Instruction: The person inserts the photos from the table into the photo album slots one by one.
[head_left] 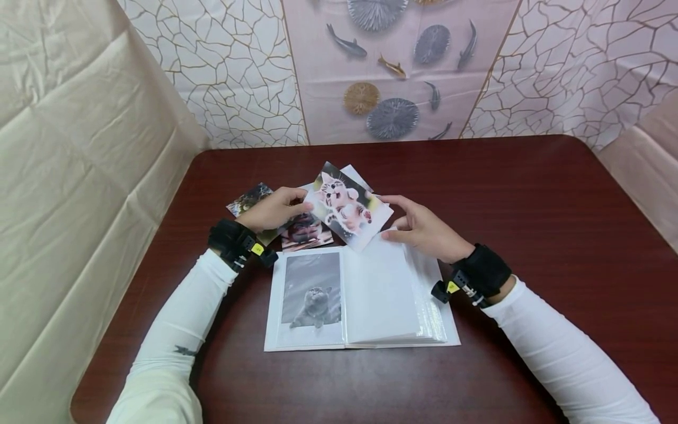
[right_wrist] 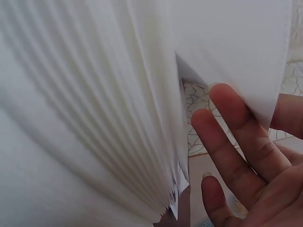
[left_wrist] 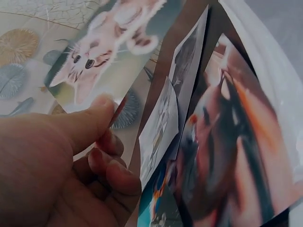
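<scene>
My left hand (head_left: 275,207) pinches a glossy kitten photo (head_left: 346,206) at its left edge, held up tilted above the back of an open photo album (head_left: 304,344). In the left wrist view, the thumb lies flat on the face of the kitten photo (left_wrist: 113,42). My right hand (head_left: 424,228) holds the top outer corner of a white album page (head_left: 378,288) between thumb and fingers. From the right wrist, that lifted page (right_wrist: 232,42) shows between the thumb and the fingers (right_wrist: 232,101). The album's left page carries a grey cat picture (head_left: 315,294).
Several loose photos lie behind the album, overlapping: one with reddish tones (head_left: 304,232) and a dark patterned one (head_left: 249,197) partly under my left hand. The album stands on a dark red-brown table (head_left: 503,188). Patterned cloth (head_left: 243,65) hangs behind it.
</scene>
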A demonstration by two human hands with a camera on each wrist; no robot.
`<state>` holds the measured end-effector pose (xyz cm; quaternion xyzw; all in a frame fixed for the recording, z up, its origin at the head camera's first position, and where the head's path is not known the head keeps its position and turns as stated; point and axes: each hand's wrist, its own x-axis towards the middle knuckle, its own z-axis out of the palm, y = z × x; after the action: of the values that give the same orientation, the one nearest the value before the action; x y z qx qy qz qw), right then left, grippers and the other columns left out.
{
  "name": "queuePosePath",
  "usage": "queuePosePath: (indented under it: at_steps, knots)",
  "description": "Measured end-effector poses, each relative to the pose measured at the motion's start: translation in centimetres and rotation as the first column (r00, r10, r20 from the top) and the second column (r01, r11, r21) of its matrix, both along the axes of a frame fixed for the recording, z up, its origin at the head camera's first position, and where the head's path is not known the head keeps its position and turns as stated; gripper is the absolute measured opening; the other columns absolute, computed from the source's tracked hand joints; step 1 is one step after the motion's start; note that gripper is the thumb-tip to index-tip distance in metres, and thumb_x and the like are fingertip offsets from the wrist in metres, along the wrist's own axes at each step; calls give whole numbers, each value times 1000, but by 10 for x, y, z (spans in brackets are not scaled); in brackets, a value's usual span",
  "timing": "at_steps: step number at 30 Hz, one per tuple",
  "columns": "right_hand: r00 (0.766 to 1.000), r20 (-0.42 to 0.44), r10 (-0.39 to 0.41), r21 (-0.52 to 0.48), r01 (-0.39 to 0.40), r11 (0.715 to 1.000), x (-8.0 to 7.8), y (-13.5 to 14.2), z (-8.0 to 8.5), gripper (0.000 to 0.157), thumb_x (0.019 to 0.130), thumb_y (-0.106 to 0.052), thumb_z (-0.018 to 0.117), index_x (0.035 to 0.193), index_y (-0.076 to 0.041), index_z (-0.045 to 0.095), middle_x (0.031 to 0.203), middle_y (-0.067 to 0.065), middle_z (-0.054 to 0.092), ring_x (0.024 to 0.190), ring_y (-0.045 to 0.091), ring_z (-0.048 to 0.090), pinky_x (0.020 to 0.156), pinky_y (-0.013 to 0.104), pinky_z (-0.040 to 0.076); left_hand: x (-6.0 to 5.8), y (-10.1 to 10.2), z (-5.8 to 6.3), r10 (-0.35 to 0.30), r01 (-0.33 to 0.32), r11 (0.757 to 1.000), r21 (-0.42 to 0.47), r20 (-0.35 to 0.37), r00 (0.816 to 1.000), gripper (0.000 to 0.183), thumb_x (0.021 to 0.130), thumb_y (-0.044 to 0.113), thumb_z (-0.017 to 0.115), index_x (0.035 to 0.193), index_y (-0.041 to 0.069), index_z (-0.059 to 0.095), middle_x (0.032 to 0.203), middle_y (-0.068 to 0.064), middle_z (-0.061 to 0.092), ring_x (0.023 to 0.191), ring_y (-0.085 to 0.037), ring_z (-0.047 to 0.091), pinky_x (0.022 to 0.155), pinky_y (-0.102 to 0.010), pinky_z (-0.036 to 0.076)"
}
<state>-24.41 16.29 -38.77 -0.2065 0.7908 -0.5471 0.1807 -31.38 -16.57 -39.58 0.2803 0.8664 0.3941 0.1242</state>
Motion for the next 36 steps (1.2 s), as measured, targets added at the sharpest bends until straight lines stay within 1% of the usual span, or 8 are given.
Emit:
queuePosePath:
  at_steps: [4,7,11,17,19,23,27,36]
  knots:
    - [1000,-30,-5,3,5,1000,0,0,-1,65,87,-10,67,144,-8,35,87,16,69,77,20,63,68,26,45,10,7,12,-5,5,1000,28,24,1000,23,99,15,51,94,-8,54,72,-9,37,66,-23,37,66,-32,32]
    - [999,-42,-2,0,2,1000,1,-1,-1,59,88,-9,67,140,-6,39,92,17,70,80,20,63,70,26,46,5,9,0,20,-26,996,91,68,998,25,98,24,54,99,-1,57,76,-11,43,70,-26,42,68,-34,36]
    - [999,-37,1,-2,-1,1000,1,-1,-1,56,88,-10,67,137,-4,40,96,18,70,84,20,64,73,26,48,-3,12,-18,77,-107,978,177,165,983,29,94,32,58,109,6,58,92,-16,59,82,-30,56,74,-34,46]
    - [1000,-10,-1,3,1,1000,2,-3,-2,55,88,-10,67,135,-3,40,99,18,70,83,21,66,71,27,51,4,23,-18,68,-140,946,293,243,968,47,93,20,61,136,10,45,97,-15,69,86,-34,64,70,-37,50]
    - [1000,-9,-2,9,2,1000,2,-3,-3,54,88,-10,66,134,-3,40,99,18,70,84,21,66,71,27,51,5,26,-18,58,-139,935,327,247,967,53,93,15,60,142,12,40,96,-14,69,86,-35,64,68,-38,50]
    - [1000,-24,-16,35,17,999,2,-3,-4,53,88,-11,67,134,-3,42,98,17,70,84,20,65,72,26,48,7,27,-18,76,-154,930,333,235,969,47,94,10,58,138,10,41,93,-12,67,84,-34,65,67,-37,51]
    - [999,-32,-34,50,35,998,2,-4,-3,52,88,-12,67,134,-5,43,99,16,70,85,21,64,72,27,48,6,27,-18,85,-152,935,321,213,973,46,94,10,58,137,10,42,89,-13,65,80,-36,63,66,-37,51]
    - [999,-8,-52,38,52,998,2,-4,-1,51,89,-11,66,134,-4,44,105,19,69,86,21,67,71,27,51,6,25,-13,38,-80,953,294,144,989,49,95,13,56,142,13,39,91,-16,61,81,-43,58,69,-42,50]
